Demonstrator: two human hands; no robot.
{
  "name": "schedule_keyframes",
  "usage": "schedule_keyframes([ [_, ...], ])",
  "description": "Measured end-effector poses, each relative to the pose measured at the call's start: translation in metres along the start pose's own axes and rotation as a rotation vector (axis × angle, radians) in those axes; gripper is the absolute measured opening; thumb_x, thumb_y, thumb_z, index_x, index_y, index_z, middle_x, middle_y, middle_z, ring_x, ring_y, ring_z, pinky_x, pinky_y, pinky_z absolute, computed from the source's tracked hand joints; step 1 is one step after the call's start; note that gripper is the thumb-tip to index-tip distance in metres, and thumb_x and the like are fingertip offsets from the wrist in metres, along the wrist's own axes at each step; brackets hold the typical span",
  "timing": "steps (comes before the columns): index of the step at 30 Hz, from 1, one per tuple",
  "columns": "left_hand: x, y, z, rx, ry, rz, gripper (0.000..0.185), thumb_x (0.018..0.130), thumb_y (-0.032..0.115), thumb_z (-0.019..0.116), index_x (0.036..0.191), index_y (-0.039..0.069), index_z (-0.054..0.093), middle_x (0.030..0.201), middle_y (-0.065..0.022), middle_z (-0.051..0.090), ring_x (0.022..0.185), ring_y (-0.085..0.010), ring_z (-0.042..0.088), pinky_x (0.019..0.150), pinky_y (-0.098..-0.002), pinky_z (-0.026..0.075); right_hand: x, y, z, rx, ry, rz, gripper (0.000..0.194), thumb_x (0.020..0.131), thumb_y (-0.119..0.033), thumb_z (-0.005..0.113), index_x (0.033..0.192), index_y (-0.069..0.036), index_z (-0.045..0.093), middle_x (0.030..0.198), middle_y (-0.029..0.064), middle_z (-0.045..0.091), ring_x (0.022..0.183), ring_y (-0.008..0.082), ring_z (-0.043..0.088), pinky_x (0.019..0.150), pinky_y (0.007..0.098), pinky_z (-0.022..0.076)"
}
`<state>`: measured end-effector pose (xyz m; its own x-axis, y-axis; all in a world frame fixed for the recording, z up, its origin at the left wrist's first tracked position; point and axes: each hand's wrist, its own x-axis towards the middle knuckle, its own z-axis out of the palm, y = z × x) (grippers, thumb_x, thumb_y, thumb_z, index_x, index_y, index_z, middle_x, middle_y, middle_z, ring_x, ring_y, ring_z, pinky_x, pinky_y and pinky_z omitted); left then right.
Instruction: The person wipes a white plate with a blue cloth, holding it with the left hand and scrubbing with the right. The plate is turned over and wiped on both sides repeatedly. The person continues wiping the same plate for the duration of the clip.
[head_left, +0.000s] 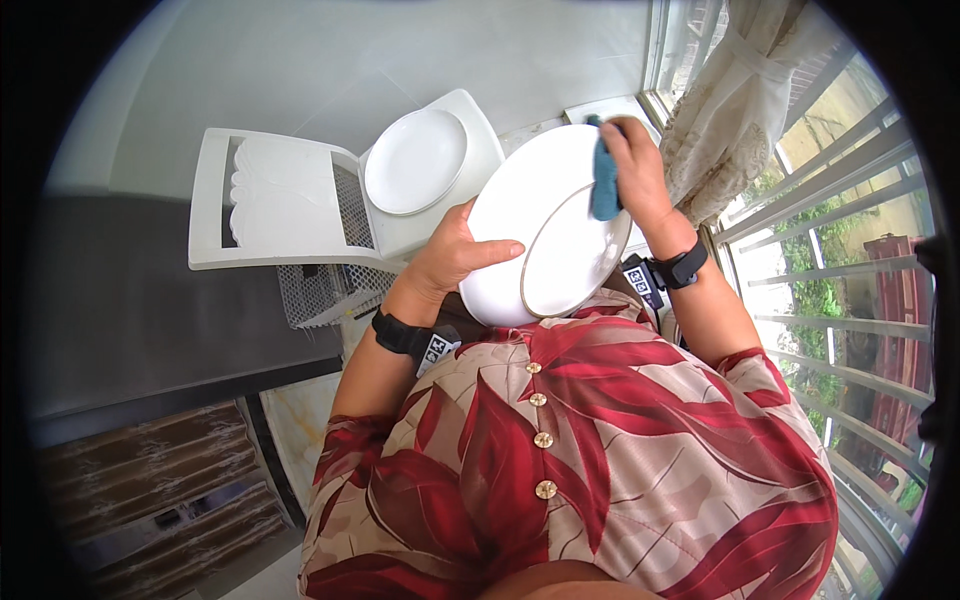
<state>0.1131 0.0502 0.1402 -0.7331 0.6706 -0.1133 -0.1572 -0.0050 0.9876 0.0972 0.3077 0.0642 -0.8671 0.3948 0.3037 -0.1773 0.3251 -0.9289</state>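
My left hand (457, 251) grips a large white ceramic dish (502, 202) by its left side, the thumb lying across its surface. A thin brownish ring line (531, 262), which looks like a foot ring, runs around the dish's lower right part. The dish is tilted in front of my chest. In my right hand (637, 169) is a folded teal cloth (604, 184), pressed on the right part of the dish near its rim. The fingers of my left hand are hidden behind the dish.
Left of the dish, a white plate (416, 161) lies on the seat of a white plastic chair (285, 199). A mesh basket (322, 296) shows beneath the chair's back. On the right are a barred window (840, 262) and a tied curtain (739, 112). A dark surface (165, 300) lies at far left.
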Motion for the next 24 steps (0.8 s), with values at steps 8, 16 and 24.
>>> schedule_keyframes([
  [8, 0.015, 0.006, 0.004, 0.187, -0.085, -0.048, 0.051, 0.078, 0.004, 0.073, 0.125, 0.000, 0.054, 0.116, -0.0061, 0.064, 0.107, -0.0148, 0.060, 0.096, -0.0323, 0.046, -0.006, -0.106, 0.030, -0.193, -0.265, -0.725, 0.018, 0.082, -0.018, 0.062, 0.075, -0.001, 0.059, 0.076, 0.0168, 0.059, 0.074, 0.0377, 0.059, 0.068, 0.0475, 0.0468],
  [16, -0.008, -0.007, -0.007, 0.006, 0.031, -0.022, 0.068, 0.075, 0.006, 0.075, 0.136, -0.004, 0.047, 0.122, -0.0107, 0.062, 0.111, -0.0194, 0.059, 0.098, -0.0338, 0.046, 0.008, 0.018, 0.000, 0.060, -0.101, -0.078, 0.034, 0.093, -0.030, 0.053, 0.104, 0.001, 0.064, 0.094, 0.0189, 0.066, 0.087, 0.0348, 0.063, 0.083, 0.0369, 0.0487],
  [24, -0.029, -0.021, -0.022, -0.093, 0.092, -0.051, 0.064, 0.075, 0.004, 0.073, 0.134, -0.004, 0.050, 0.121, -0.0126, 0.063, 0.110, -0.0211, 0.060, 0.096, -0.0349, 0.048, -0.096, 0.138, 0.022, 0.991, 0.117, 0.937, 0.028, 0.098, -0.029, 0.047, 0.098, -0.006, 0.064, 0.072, 0.0031, 0.061, 0.059, 0.0157, 0.060, 0.052, 0.0303, 0.0488],
])
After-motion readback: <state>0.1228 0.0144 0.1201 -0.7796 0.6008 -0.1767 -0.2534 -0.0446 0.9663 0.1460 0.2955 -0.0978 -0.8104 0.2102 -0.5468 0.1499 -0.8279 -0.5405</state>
